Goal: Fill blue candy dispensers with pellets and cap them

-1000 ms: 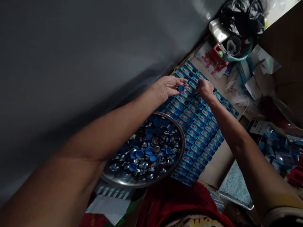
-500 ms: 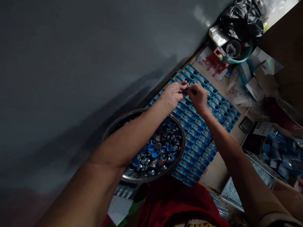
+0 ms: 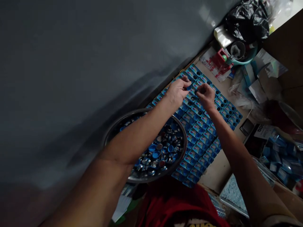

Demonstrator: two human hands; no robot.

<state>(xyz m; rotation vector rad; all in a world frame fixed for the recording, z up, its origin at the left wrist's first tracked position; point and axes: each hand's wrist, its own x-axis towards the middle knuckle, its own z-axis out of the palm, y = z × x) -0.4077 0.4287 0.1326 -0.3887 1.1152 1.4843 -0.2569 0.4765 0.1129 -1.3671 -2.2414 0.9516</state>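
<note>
My left hand [image 3: 177,91] is closed, pinching a small round blue cap [image 3: 188,88] between thumb and fingers. Just to its right, my right hand [image 3: 207,96] is pinched shut; a small dark bit shows at its fingertips, too unclear to name. Both hands hover over rows of blue printed packs [image 3: 197,128]. Many packs hold a blue round piece at one end, while some near the hands and on the right show a dark round spot. Under my left forearm stands a metal basin [image 3: 185,148] full of small round blue-and-silver caps [image 3: 155,154].
A grey wall [image 3: 94,56] runs along the left. At the far end are a teal basin [image 3: 251,58], a black plastic bag [image 3: 251,22] and a red object [image 3: 220,60]. On the right lie a phone-like dark device [image 3: 246,126], a heap of blue packets [image 3: 281,154] and a tray [image 3: 233,192].
My hands were together at one small piece and have moved apart. The right hand shifted right, and the blue cap now shows in my left fingers. The view moved slightly.
</note>
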